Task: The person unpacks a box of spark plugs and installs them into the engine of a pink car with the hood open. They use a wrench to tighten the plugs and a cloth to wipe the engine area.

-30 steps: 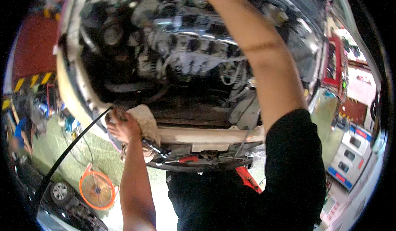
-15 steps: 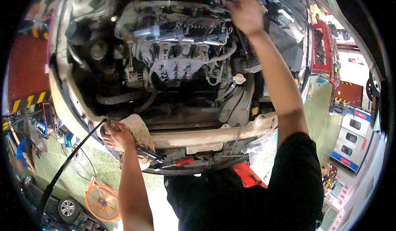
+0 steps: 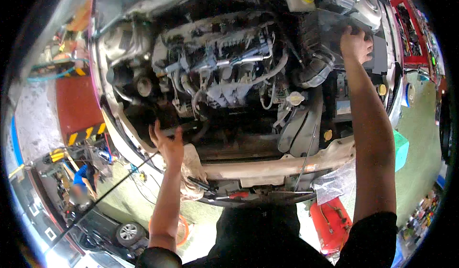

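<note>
My left hand (image 3: 167,146) hovers over the front left corner of the engine bay, fingers spread and nothing in them. Just below it a dirty beige cloth (image 3: 192,170) hangs over the front crossmember (image 3: 267,171). At the far right, my right hand (image 3: 357,47) is at a black box-shaped housing (image 3: 330,26), its fingers apart and partly bent. No tool shows in it. Between the arms lies the exposed engine (image 3: 229,84), with a silvery rail across it.
A black ratchet-like tool (image 3: 201,184) and a red-handled tool (image 3: 239,195) lie along the front edge. A thin rod (image 3: 306,160) leans nearby. Clear plastic (image 3: 334,182) hangs at front right, above a red case (image 3: 331,225). A prop rod (image 3: 114,189) slants left. Another person (image 3: 85,177) crouches beyond.
My left hand has lifted off the cloth and moved forward over the bay. My right hand has gone from the back of the engine to the black housing. The view has shifted.
</note>
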Tool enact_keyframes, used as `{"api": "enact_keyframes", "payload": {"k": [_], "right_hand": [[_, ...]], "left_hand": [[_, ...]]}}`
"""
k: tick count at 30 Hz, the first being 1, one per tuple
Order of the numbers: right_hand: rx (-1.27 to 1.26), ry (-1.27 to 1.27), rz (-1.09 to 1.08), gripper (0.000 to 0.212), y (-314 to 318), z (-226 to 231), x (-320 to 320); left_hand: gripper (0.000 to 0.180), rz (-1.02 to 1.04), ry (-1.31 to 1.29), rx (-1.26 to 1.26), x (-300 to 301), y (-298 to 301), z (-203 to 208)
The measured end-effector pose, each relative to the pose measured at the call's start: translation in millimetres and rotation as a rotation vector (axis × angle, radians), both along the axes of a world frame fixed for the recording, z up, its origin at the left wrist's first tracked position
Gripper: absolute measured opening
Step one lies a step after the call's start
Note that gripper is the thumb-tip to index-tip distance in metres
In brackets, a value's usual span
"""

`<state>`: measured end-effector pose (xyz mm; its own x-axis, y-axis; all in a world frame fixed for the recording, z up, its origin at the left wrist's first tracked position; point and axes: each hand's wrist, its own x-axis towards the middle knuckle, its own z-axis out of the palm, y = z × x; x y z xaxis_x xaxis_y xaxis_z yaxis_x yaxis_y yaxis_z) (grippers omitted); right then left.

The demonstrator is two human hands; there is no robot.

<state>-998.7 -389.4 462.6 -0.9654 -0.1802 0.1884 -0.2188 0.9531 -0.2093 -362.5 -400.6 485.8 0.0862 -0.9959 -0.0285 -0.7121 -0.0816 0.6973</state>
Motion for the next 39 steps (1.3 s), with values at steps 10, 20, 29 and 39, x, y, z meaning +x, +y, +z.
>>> {"api": "enact_keyframes", "payload": {"k": [10,20,29,39], "right_hand": [[-0.034,-0.006,-0.004,0.062,-11,20,18],[-0.02,0.054,-0.014,0.059,0,13,8],[-0.01,-0.071,0.032,0.061,-16,47,37],[-0.237,-0.085,0.047,0.05,-15,39,41]], "left_hand": [[0.052,-0.771,-1.081,-0.227,-253,-317,36],[0.025,-1.071,-1.415,0.586,-303,-377,-11],[0.063,-1.16,-1.534,0.204,-248,-405,-56],[0.037,-1.142,-1.733,0.357,-256,-375,-38]]}}
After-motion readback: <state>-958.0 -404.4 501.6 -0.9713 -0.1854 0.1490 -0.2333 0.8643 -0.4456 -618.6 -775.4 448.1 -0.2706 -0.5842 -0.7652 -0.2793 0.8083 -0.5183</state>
